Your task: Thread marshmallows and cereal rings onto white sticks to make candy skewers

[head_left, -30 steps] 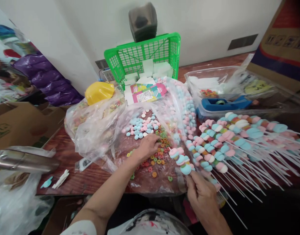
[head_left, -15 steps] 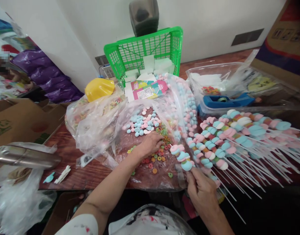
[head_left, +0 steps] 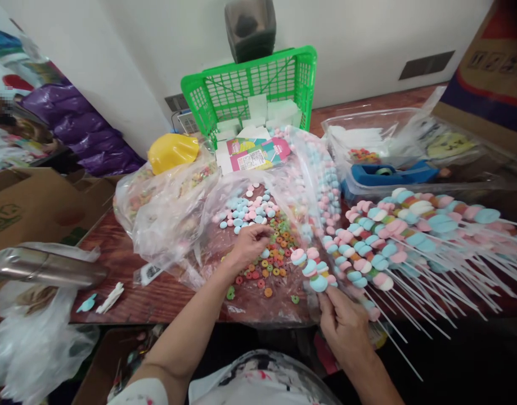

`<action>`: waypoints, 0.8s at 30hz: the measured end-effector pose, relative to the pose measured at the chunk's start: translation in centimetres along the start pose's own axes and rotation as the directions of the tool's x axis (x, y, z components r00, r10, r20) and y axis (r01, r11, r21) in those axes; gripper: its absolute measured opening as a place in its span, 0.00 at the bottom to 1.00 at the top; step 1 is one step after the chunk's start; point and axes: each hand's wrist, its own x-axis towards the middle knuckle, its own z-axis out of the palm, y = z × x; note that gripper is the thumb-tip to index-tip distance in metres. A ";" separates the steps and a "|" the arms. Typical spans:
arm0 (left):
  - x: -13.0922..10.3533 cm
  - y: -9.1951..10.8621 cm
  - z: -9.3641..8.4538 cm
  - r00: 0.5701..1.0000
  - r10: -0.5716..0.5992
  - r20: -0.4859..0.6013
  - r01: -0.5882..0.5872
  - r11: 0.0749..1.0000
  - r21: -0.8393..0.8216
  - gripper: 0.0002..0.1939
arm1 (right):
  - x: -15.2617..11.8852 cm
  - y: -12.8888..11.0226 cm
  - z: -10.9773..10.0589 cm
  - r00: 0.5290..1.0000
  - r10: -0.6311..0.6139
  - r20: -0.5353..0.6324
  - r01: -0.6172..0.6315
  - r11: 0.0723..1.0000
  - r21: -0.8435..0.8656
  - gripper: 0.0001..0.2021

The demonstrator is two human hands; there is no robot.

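My right hand (head_left: pixel 345 320) is closed around the lower end of a marshmallow skewer (head_left: pixel 314 269), strung with pink, blue and white pieces. Over the loose sweets hovers my left hand (head_left: pixel 252 246), fingers curled inward; whether anything is pinched in them is hidden. Just under those fingers shows a blue marshmallow disc (head_left: pixel 264 253). Beyond this hand lies a pile of pink, blue and white marshmallows (head_left: pixel 241 209) on clear plastic. Coloured ring-shaped pieces (head_left: pixel 279 261) are scattered right beside it. To the right, many finished-looking skewers (head_left: pixel 380 239) lie heaped, white sticks pointing toward me.
A green basket (head_left: pixel 247 70) stands at the back with cards in front. Bagged ring pieces (head_left: pixel 165 197) sit left under a yellow bowl-like item (head_left: pixel 172 153). At right is a clear tub (head_left: pixel 372 115) with a blue tape dispenser (head_left: pixel 393 172). A metal flask (head_left: pixel 47 267) lies left.
My left hand has shifted left, away from the ring-shaped pieces and closer to the marshmallow discs. The skewer in my right hand has moved slightly left.
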 end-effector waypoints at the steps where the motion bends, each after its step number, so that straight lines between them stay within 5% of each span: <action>1: -0.4 0.4 -0.2 0.998 -0.057 -0.001 0.056 0.992 -0.116 0.09 | 0.1 -0.1 -0.1 1.000 -0.008 0.001 0.008 1.000 0.001 0.09; 4: -1.6 1.9 -0.6 0.985 -0.168 0.034 0.169 0.923 -0.347 0.07 | 0.3 -0.5 -0.2 1.000 -0.027 0.008 0.027 1.000 0.013 0.09; 8: -3.0 2.9 -0.1 0.985 -0.174 0.019 0.166 0.893 -0.418 0.06 | 0.2 -1.0 0.2 0.997 -0.045 0.059 0.046 0.999 -0.016 0.10; 13: -4.3 2.6 1.4 0.986 -0.122 -0.109 0.077 0.935 -0.346 0.07 | 0.0 -1.3 0.8 0.992 -0.028 0.127 0.039 0.995 -0.086 0.11; 19: -5.3 2.5 2.0 0.954 0.203 -0.221 -0.208 0.978 0.002 0.10 | 0.0 -1.3 0.6 0.988 0.011 0.155 0.003 0.995 -0.096 0.12; 21: -5.4 2.2 1.9 0.953 0.196 -0.233 -0.205 0.979 -0.014 0.10 | 0.0 -1.4 0.5 0.990 -0.010 0.143 0.018 0.998 -0.058 0.11; 24: -5.5 2.0 1.5 0.968 0.032 -0.251 -0.079 0.980 -0.183 0.13 | 0.0 -1.4 0.3 0.996 -0.034 0.078 0.034 0.999 -0.011 0.10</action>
